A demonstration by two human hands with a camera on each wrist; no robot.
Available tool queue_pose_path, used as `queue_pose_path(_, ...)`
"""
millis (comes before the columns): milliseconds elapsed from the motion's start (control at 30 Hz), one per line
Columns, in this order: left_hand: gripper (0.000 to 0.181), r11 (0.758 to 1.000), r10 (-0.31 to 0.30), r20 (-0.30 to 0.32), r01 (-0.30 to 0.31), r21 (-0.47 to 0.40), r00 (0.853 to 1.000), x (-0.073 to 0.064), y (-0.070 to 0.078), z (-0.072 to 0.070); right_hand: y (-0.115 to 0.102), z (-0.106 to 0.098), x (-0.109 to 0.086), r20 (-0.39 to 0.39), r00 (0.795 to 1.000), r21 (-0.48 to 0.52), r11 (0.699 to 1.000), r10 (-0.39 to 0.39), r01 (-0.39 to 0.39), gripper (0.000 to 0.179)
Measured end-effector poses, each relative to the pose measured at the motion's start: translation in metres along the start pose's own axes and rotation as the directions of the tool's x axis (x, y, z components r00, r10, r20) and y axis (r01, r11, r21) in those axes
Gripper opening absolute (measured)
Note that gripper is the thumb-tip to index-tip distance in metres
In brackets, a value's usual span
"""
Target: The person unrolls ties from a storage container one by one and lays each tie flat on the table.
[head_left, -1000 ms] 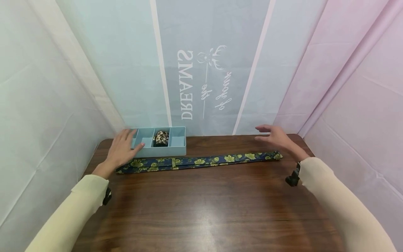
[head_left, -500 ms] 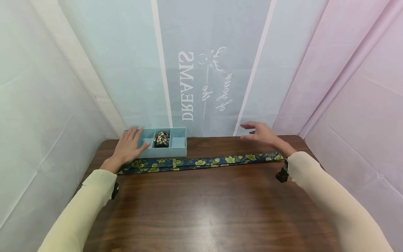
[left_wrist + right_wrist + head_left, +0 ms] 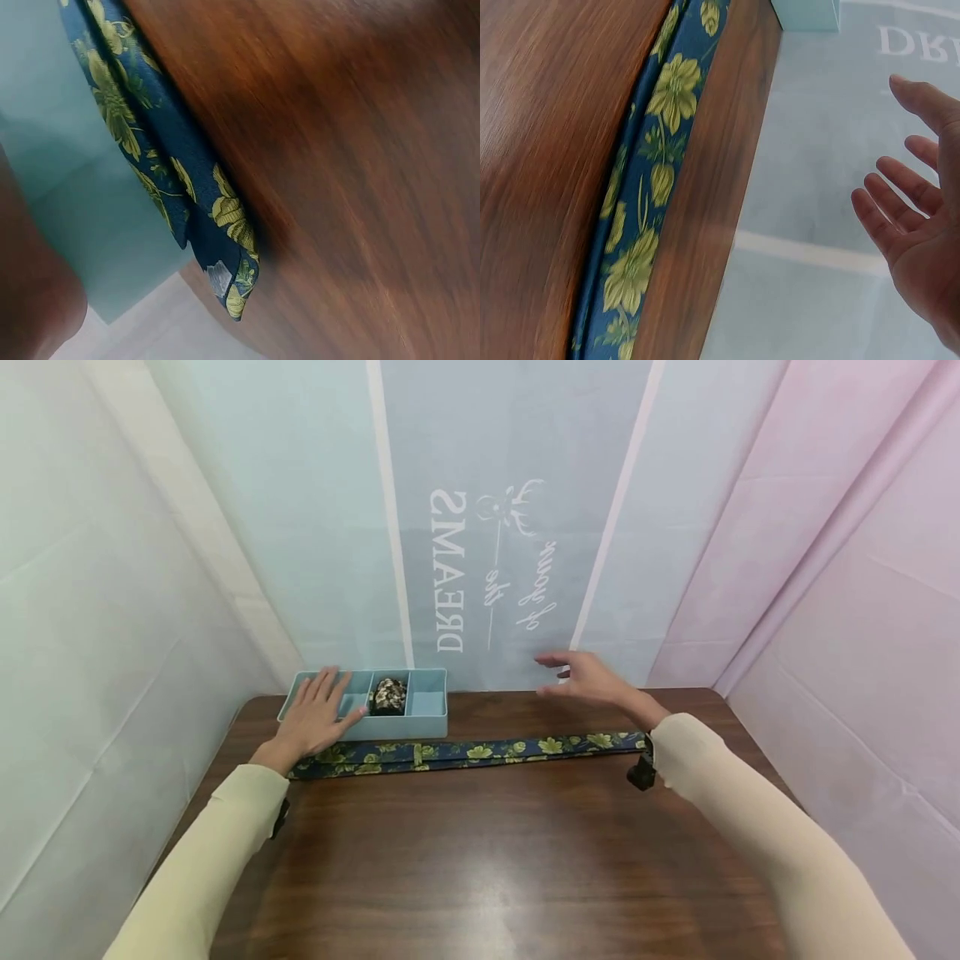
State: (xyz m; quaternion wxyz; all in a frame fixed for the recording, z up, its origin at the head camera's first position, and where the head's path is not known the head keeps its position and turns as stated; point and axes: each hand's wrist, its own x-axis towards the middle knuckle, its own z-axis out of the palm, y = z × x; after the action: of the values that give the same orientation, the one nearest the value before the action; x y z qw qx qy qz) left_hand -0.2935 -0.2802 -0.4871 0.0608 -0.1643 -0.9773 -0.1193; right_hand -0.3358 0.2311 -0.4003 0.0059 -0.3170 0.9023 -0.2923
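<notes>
My left hand [image 3: 317,717] is spread over the left end of a light blue divided box [image 3: 397,727], its fingers straight and overlapping the leftmost compartments in the head view. A dark bundle with a cream pattern [image 3: 389,695] sits in one compartment of the box. My right hand [image 3: 588,677] hovers right of the box, fingers relaxed and apart, holding nothing; its palm shows in the right wrist view. In front of both lies a navy necktie with yellow flowers [image 3: 480,752], folded lengthwise and stretched left to right. Its pointed end [image 3: 236,292] shows in the left wrist view.
The brown wooden table [image 3: 465,843] extends toward me in front of the necktie. Behind its back edge hangs a pale blue cloth with white lettering [image 3: 448,572]. Light cloth walls [image 3: 862,610] close in both sides.
My right hand has moved left toward the box. My left hand has shifted slightly right over the box. The view has tilted a little; necktie and box lie as before.
</notes>
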Motion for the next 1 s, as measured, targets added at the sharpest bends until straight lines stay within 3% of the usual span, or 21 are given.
queue_pose_path(300,0.093,0.999,-0.020,0.062,0.018,0.031,0.998,0.001,0.005,-0.004,-0.023,0.017,0.026,0.086,0.995,-0.007,0.999,-0.052,0.052,0.068)
queue_pose_path(600,0.095,0.999,-0.034,0.123,0.029,0.035,0.992,0.002,0.009,-0.007,-0.042,0.042,0.049,0.108,0.988,-0.023,0.993,-0.112,0.116,0.068)
queue_pose_path(1000,0.096,1.000,-0.026,0.104,0.025,0.016,0.994,0.001,0.004,-0.004,-0.065,0.073,0.080,0.115,0.984,0.011,0.990,-0.139,0.138,0.070)
